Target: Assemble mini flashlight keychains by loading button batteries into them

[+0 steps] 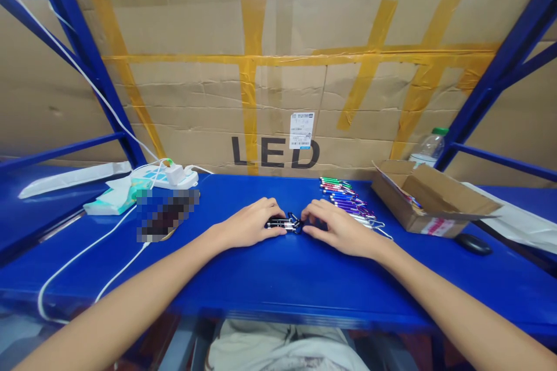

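Observation:
In the head view, my left hand [255, 223] lies on the blue tabletop, its fingers and thumb closed around several slim black metallic tubes [278, 224]. Black carabiner clips [296, 222] stick out from the right end of these tubes. My right hand [335, 226] is curled in from the other side, fingertips and thumb at the clips, with a dark part visible between them. Just behind my right hand, similar slim tubes with clips [343, 200] lie in a row sorted by colour: green, red, blue, purple and silver. My hand partly covers the silver ones.
An open cardboard box [429, 200] stands at the right, with a bottle [430, 148] behind and a black mouse [473, 244] in front. At left are a pixelated dark object [167, 217], a tissue pack [111, 200], a power strip [152, 175] and white cables. Cardboard [195, 98] walls the back.

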`<state>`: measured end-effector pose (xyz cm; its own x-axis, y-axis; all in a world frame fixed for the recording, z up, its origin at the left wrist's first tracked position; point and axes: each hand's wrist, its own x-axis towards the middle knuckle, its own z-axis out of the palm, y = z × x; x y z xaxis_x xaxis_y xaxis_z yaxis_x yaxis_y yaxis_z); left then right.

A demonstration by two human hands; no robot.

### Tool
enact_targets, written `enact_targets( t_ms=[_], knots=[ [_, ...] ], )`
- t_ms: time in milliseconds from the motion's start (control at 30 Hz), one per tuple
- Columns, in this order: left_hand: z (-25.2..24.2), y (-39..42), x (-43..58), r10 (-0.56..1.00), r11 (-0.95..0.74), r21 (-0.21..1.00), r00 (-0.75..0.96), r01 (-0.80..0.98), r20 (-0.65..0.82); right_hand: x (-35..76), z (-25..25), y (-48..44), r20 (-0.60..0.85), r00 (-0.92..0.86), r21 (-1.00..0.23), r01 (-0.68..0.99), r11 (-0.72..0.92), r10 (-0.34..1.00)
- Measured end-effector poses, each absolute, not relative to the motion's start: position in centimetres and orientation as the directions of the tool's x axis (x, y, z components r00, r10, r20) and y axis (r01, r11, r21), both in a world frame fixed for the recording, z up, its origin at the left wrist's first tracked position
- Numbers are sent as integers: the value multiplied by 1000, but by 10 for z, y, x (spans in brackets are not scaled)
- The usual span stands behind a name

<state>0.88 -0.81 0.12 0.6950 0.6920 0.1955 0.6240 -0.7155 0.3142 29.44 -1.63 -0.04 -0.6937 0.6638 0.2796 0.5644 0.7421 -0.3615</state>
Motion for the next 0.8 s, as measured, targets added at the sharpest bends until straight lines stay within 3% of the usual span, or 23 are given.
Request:
enact_targets(
  t_ms=[567, 800],
  knots=[
    [3, -9, 7, 650, -757, 273, 729, 594, 215, 283, -9, -21, 243, -728, -368, 543, 755, 642],
    [4, -12, 9, 661, -745, 316, 716, 588, 224, 283, -14, -19, 243, -700, -338, 587, 735, 671]
  ],
)
